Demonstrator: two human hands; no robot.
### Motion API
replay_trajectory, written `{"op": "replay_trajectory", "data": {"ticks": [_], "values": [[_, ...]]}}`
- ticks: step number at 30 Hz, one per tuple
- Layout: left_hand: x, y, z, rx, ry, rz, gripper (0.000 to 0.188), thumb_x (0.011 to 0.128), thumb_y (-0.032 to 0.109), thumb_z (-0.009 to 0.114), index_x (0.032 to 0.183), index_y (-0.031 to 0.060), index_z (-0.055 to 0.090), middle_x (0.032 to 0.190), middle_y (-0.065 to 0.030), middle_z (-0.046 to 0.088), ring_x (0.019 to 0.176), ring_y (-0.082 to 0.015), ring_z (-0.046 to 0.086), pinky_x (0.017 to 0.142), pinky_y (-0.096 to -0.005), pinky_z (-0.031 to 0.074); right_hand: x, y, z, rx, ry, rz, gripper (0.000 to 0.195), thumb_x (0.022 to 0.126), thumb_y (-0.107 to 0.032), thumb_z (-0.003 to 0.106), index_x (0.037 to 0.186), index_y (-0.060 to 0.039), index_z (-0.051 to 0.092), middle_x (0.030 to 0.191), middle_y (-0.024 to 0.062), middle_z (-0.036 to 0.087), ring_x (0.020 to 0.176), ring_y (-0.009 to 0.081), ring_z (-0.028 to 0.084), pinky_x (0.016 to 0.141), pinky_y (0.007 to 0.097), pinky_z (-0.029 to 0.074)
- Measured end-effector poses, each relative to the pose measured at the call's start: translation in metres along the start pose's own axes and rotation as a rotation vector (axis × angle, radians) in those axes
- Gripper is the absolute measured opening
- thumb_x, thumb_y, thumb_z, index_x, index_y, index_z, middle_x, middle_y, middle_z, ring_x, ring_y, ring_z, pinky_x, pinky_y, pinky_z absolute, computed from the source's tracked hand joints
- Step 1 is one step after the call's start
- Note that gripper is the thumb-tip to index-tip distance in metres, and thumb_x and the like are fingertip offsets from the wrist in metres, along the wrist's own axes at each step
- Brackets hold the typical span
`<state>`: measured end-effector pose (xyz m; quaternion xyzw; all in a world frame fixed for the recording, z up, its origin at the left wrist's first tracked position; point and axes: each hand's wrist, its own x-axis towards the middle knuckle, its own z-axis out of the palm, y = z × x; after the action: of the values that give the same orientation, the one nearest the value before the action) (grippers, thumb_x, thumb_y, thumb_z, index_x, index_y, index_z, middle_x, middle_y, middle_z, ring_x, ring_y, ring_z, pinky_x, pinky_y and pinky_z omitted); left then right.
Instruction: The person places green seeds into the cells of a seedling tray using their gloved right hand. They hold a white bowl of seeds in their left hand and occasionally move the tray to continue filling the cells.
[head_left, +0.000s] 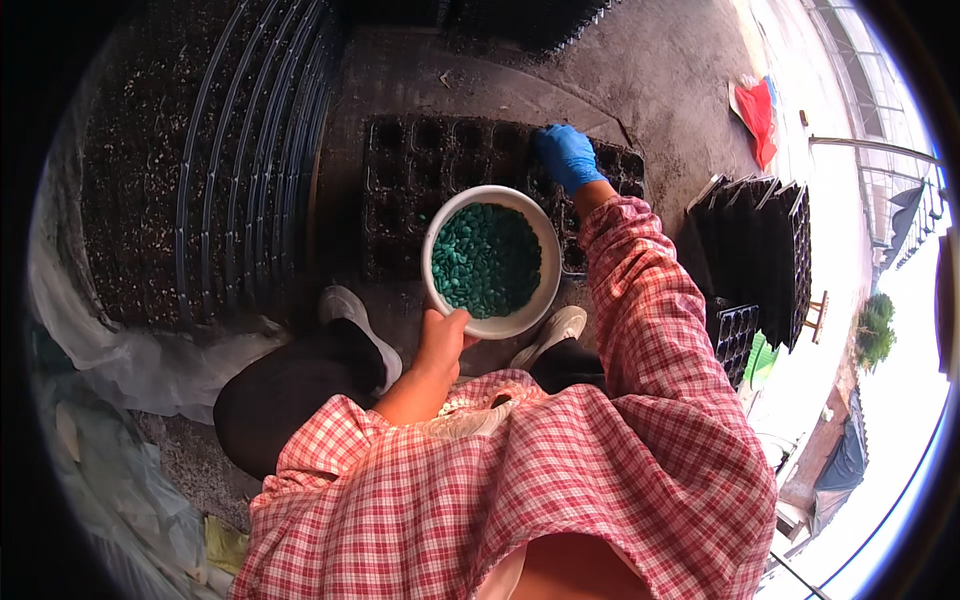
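Observation:
My left hand (442, 345), bare, grips the near rim of a white round bowl (553, 259). Green coated seeds (486, 259) fill much of the bowl, which is held over a black plastic seedling tray (390, 199) on the ground. Dark soil lies in the tray's cells, and the bowl hides part of its near side. In a blue glove, my right hand (566, 156) is down at the far right part of the tray, over the cells. Its fingertips face away from me, so whether they hold a seed cannot be seen.
To the left rises a stack of soil-filled trays (135, 195). Stacked black trays (750, 255) stand at the right, and more dark trays (517, 22) at the far edge. Plastic sheeting (180, 367) lies at lower left. My shoes (360, 322) flank the bowl; a red bag (756, 124) lies farther right.

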<state>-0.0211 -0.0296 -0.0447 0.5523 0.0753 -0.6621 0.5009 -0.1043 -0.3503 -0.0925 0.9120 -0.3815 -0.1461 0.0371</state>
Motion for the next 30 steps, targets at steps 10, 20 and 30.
{"op": "replay_trajectory", "data": {"ticks": [10,20,30], "values": [[0.008,-0.009,0.0,0.005,0.065,0.076,0.02,0.077,0.008,0.045,0.091,-0.0014,0.055,0.087,-0.0093,0.059,0.077,-0.0184,0.058,0.062,-0.0322,0.049,-0.077,-0.062,-0.051,0.568,0.449,-0.164,0.01,0.075,-0.013,0.056,0.083,-0.0073,0.057,0.076,0.0125,0.057,0.071,0.0305,0.055,0.062,0.0393,0.045],[0.018,-0.017,-0.001,0.0,0.036,0.095,0.021,0.075,0.007,0.043,0.092,-0.0021,0.054,0.086,-0.0109,0.059,0.076,-0.0212,0.06,0.063,-0.0338,0.05,-0.126,-0.124,-0.037,0.699,0.257,-0.3,0.014,0.07,-0.01,0.06,0.084,-0.0072,0.059,0.073,0.01,0.053,0.072,0.0294,0.053,0.064,0.0366,0.043],[0.004,-0.003,-0.003,0.026,0.051,0.026,0.02,0.076,0.005,0.043,0.09,-0.0027,0.055,0.085,-0.0107,0.059,0.075,-0.0193,0.059,0.061,-0.0313,0.05,-0.064,-0.074,-0.058,0.653,0.496,-0.123,0.009,0.071,-0.01,0.061,0.078,-0.0062,0.058,0.074,0.0105,0.054,0.071,0.0287,0.055,0.062,0.0351,0.045]]}}
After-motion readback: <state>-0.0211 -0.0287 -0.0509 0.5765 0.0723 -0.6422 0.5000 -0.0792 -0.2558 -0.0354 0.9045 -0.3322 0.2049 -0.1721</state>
